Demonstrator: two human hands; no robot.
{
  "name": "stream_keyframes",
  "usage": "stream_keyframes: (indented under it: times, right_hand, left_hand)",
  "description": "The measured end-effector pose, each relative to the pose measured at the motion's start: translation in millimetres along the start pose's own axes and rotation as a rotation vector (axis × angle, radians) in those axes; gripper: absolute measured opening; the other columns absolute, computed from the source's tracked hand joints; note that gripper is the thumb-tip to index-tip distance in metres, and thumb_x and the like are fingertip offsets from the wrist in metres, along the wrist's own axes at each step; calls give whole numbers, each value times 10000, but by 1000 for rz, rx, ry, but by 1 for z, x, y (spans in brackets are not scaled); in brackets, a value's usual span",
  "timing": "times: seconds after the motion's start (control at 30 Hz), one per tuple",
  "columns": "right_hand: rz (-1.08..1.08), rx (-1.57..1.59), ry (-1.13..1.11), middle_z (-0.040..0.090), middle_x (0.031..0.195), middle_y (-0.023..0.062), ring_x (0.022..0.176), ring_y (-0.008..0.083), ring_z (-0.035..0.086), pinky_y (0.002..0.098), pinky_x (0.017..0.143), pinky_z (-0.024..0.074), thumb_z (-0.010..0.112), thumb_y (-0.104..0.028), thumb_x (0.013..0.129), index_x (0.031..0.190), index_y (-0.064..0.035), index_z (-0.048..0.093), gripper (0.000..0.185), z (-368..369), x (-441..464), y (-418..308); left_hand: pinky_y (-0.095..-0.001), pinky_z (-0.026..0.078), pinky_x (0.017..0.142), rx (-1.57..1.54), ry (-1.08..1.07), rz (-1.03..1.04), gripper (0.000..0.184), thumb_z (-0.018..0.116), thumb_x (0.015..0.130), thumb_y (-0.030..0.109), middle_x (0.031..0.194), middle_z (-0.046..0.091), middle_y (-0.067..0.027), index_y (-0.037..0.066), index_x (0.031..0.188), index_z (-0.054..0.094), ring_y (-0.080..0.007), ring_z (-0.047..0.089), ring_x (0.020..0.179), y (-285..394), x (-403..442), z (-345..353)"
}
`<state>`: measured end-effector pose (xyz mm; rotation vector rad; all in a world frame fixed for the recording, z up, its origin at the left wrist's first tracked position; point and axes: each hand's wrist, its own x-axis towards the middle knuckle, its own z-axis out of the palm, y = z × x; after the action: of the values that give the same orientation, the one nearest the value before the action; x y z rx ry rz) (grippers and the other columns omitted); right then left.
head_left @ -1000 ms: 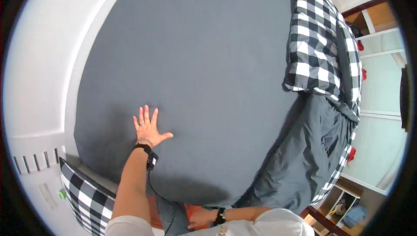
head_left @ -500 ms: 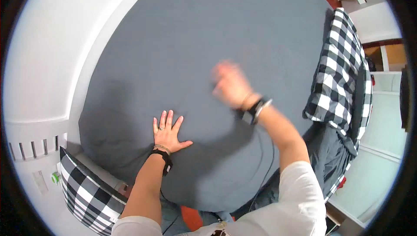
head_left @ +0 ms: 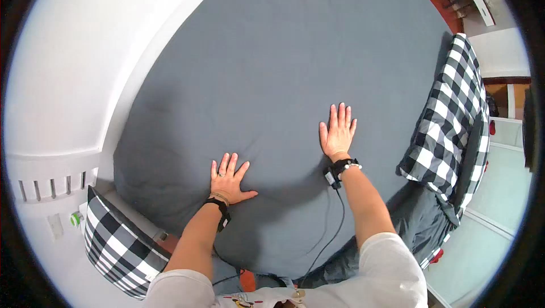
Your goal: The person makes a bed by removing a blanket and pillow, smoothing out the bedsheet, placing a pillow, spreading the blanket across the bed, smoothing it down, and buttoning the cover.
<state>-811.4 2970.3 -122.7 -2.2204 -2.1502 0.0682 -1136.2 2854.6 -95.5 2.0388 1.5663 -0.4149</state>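
A smooth grey fitted sheet (head_left: pixel 284 58) covers the mattress in front of me. My left hand (head_left: pixel 228 182) lies flat on it at the near left, fingers spread, with a ring and a bracelet showing. Further right and a little farther away, my right hand (head_left: pixel 339 135) rests palm down on the same sheet, its fingers stretched out. Neither hand holds anything. Each wrist wears a black strap, and a dark cable (head_left: pixel 340 223) runs from the right one down toward my body. Faint creases show in the sheet near my left hand.
A checked black-and-white duvet (head_left: pixel 440 132) lies folded along the bed's right edge. At the lower left stands a checked pillow (head_left: pixel 122 245). A white wall (head_left: pixel 62 64) borders the left side; a cabinet with pale sliding doors (head_left: pixel 482 240) is at the right.
My right hand, blurred in motion earlier, has moved right and nearer and now lies flat on the sheet. My left hand stays flat. The view has shifted slightly.
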Motion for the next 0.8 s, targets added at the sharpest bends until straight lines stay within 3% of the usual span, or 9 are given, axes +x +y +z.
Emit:
stream_keyframes:
  times: [0.13, 0.27, 0.37, 0.47, 0.5, 0.6, 0.67, 0.73, 0.8]
  right_hand:
    - [11, 19, -44, 221, 1481, 134, 1380, 322, 151, 536, 1086, 101, 470, -384, 857, 1396, -112, 318, 623, 0, 2, 2]
    - [29, 48, -50, 245, 1478, 115, 1380, 309, 157, 549, 1079, 107, 492, -414, 840, 1376, -146, 367, 612, 5, 4, 2]
    - [-76, -1719, -109, 121, 1515, 66, 1391, 259, 113, 502, 1104, 55, 350, -567, 855, 1444, -178, 166, 730, 15, 3, -4]
    - [28, -635, -451, 89, 1525, 48, 1393, 229, 104, 458, 1123, 51, 331, -631, 849, 1459, -229, 142, 754, 21, 4, 10]
    - [85, -224, -341, 110, 1522, 53, 1392, 221, 112, 456, 1123, 57, 362, -620, 846, 1454, -237, 162, 746, 19, 1, 16]
    - [31, -86, -191, 213, 1485, 96, 1375, 290, 155, 503, 1089, 103, 443, -508, 832, 1389, -194, 318, 652, 15, 3, 18]
    - [-18, 79, -38, 241, 1472, 130, 1378, 327, 143, 556, 1065, 91, 491, -394, 814, 1359, -107, 366, 628, 14, 2, 15]
    - [-10, 91, -65, 238, 1474, 129, 1379, 326, 142, 555, 1067, 90, 490, -397, 815, 1360, -108, 365, 630, 12, 4, 11]
    - [-8, 95, -84, 230, 1477, 127, 1380, 324, 135, 556, 1068, 89, 489, -402, 816, 1364, -116, 362, 631, 8, 4, 13]
  left_hand:
    - [-601, 54, 1052, -107, 141, -51, 862, 599, 677, 661, 1491, 172, -137, 194, 1369, 383, -305, 98, 1387, 23, 1, -19]
    - [-611, 161, 990, -374, 379, 268, 709, 578, 768, 517, 1412, 305, -195, 137, 1339, 403, -372, 235, 1326, 127, 83, -98]
    - [-608, 120, 1038, -469, 314, 388, 652, 498, 833, 512, 1443, 271, -182, 161, 1368, 372, -340, 192, 1362, 211, 167, -130]
    - [-581, 88, 1074, -548, 236, 493, 650, 454, 853, 528, 1475, 222, -164, 179, 1391, 344, -317, 149, 1384, 258, 222, -131]
    - [-566, 85, 1083, -477, 198, 520, 652, 441, 856, 535, 1484, 205, -153, 187, 1397, 334, -310, 140, 1388, 263, 235, -130]
    - [-535, 99, 1093, -165, 296, 577, 622, 489, 839, 507, 1484, 230, -129, 197, 1369, 385, -289, 147, 1390, 223, 278, -128]
    - [-523, 199, 1067, -111, 426, 367, 569, 568, 807, 452, 1404, 377, -98, 201, 1307, 462, -289, 282, 1330, 136, 274, -171]
    - [-491, 260, 1046, 108, 664, -105, 530, 551, 837, 425, 1354, 429, -115, 148, 1284, 484, -309, 346, 1283, 8, 237, -153]
    - [-490, 299, 1029, 275, 548, -613, 553, 508, 875, 413, 1316, 449, -150, 109, 1326, 411, -313, 374, 1259, -97, 132, -136]
